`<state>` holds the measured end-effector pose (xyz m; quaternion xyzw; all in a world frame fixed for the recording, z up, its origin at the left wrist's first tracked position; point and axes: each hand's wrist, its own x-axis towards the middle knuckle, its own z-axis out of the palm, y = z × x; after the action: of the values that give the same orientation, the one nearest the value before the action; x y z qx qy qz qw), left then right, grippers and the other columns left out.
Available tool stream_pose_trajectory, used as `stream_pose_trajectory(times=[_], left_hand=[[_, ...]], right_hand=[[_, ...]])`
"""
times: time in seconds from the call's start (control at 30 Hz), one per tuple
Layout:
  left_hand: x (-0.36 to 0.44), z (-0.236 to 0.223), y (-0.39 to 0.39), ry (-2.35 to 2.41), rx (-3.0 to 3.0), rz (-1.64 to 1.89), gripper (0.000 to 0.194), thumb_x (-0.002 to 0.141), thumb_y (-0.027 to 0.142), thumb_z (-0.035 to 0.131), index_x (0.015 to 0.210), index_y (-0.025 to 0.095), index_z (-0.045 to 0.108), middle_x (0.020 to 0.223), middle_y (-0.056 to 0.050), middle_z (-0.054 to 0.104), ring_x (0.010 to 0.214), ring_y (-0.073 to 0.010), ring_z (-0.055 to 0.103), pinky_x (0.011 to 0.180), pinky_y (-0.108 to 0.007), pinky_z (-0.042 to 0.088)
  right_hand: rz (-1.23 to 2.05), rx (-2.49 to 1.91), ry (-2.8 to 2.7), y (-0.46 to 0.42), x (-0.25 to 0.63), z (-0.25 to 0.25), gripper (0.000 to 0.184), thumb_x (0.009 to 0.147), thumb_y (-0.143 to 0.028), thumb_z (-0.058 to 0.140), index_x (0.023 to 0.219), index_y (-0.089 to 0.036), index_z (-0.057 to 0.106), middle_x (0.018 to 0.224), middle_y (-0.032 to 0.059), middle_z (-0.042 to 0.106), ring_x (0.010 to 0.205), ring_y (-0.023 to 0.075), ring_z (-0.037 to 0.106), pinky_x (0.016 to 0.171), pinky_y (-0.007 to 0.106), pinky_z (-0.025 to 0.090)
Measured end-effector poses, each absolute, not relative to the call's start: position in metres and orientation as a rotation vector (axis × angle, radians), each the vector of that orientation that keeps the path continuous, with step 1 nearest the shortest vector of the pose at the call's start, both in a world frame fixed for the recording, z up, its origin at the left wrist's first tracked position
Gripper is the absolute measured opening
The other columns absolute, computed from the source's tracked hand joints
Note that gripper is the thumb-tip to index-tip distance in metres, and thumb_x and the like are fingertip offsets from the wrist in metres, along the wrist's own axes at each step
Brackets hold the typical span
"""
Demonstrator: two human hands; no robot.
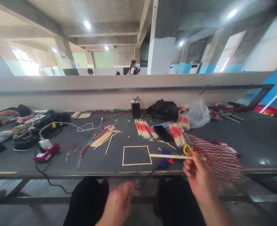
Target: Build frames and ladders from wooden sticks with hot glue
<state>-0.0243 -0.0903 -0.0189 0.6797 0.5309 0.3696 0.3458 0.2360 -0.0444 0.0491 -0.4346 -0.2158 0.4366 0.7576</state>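
My right hand (199, 172) pinches a few thin wooden sticks (169, 156) near their right end, holding them level above the table's front edge. Their far tips reach the right side of a rectangular stick frame (137, 164) on the table; whether they touch it I cannot tell. Low over my lap, my left hand (119, 201) is smeared by motion, its fingers unclear. Beneath the sticks lies a blue tool (166, 160) with an orange part. Yellow and red handles (187, 148) show just behind my right hand.
Loose sticks (103, 137) lie left of the frame. Behind it are red-wrapped stick packs (142, 128), a phone (163, 133) and a black bag (163, 109). Striped cloth (218, 157) hangs over the front edge. A purple power strip (46, 153) with cables sits left. People are beyond the partition.
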Motion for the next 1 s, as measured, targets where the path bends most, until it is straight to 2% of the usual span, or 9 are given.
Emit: stream_pose_trajectory(times=[0.07,0.23,0.3,0.37,0.47,0.57,0.63,0.73,1.0], left_hand=[[-0.048,0.005,-0.059,1.598,2.007,0.967,0.029,0.09,0.04,0.042,0.1,0.026,0.066,0.098,-0.008,0.069,0.091,-0.022,0.063,0.084,-0.03,0.044],[-0.083,0.04,0.032,2.021,2.271,0.859,0.037,0.094,0.034,0.031,0.11,0.021,0.061,0.098,-0.01,0.065,0.09,-0.0218,0.061,0.08,-0.031,0.043],[-0.08,0.04,0.064,2.034,2.342,0.837,0.038,0.094,0.029,0.033,0.124,0.019,0.054,0.106,-0.012,0.062,0.101,-0.0245,0.056,0.087,-0.036,0.041],[-0.072,0.035,0.089,2.091,2.318,0.868,0.046,0.09,0.031,0.043,0.134,0.023,0.045,0.12,-0.014,0.054,0.11,-0.029,0.051,0.091,-0.044,0.038],[-0.059,0.026,0.11,1.924,2.314,1.085,0.047,0.088,0.029,0.044,0.135,0.024,0.045,0.132,-0.014,0.046,0.12,-0.0283,0.043,0.098,-0.046,0.034],[-0.048,0.02,0.11,1.598,2.153,1.395,0.038,0.09,0.026,0.038,0.123,0.018,0.056,0.122,-0.012,0.055,0.116,-0.0218,0.048,0.099,-0.039,0.036],[-0.04,0.021,0.104,1.406,1.965,1.468,0.034,0.091,0.03,0.039,0.114,0.017,0.06,0.109,-0.01,0.063,0.106,-0.0197,0.054,0.096,-0.036,0.039],[-0.028,0.026,0.089,1.152,1.73,1.287,0.035,0.088,0.038,0.045,0.108,0.015,0.062,0.09,-0.008,0.069,0.088,-0.018,0.061,0.085,-0.032,0.046],[-0.009,0.037,0.058,0.823,1.275,0.682,0.046,0.078,0.051,0.06,0.101,0.011,0.062,0.086,-0.011,0.069,0.066,-0.0166,0.066,0.056,-0.026,0.051]], right_hand=[[0.966,-0.936,-0.466,-0.034,0.237,0.046,0.035,0.061,-0.043,0.078,0.078,-0.014,0.065,0.056,-0.0049,0.051,0.046,0.0049,0.045,0.034,0.014,0.029],[0.981,-0.862,-0.486,0.011,0.226,0.046,0.033,0.064,-0.043,0.075,0.078,-0.015,0.065,0.055,-0.0063,0.05,0.045,0.0046,0.044,0.034,0.015,0.028],[1.027,-0.855,-0.513,0.033,0.215,0.048,0.036,0.063,-0.045,0.075,0.077,-0.013,0.065,0.055,-0.0059,0.05,0.045,0.0047,0.044,0.035,0.016,0.028],[1.062,-0.877,-0.552,0.053,0.202,0.05,0.04,0.063,-0.049,0.074,0.077,-0.013,0.064,0.054,-0.0051,0.051,0.044,0.0052,0.044,0.035,0.016,0.028],[1.04,-0.89,-0.593,0.072,0.187,0.046,0.042,0.066,-0.053,0.069,0.077,-0.013,0.063,0.052,-0.0056,0.049,0.043,0.0056,0.043,0.034,0.017,0.027],[1.007,-0.901,-0.655,0.079,0.178,0.034,0.041,0.072,-0.055,0.064,0.074,-0.014,0.061,0.048,-0.0074,0.044,0.039,0.0046,0.038,0.034,0.016,0.026],[1.004,-0.913,-0.723,0.081,0.174,0.027,0.041,0.074,-0.055,0.062,0.07,-0.015,0.06,0.046,-0.0079,0.042,0.038,0.0042,0.036,0.034,0.016,0.026],[1.025,-0.924,-0.794,0.082,0.17,0.023,0.039,0.073,-0.054,0.064,0.068,-0.015,0.06,0.046,-0.0077,0.042,0.037,0.0042,0.036,0.034,0.017,0.026],[1.125,-0.949,-0.937,0.08,0.166,0.025,0.039,0.073,-0.055,0.062,0.065,-0.017,0.057,0.045,-0.0082,0.038,0.037,0.0044,0.032,0.034,0.017,0.024]])
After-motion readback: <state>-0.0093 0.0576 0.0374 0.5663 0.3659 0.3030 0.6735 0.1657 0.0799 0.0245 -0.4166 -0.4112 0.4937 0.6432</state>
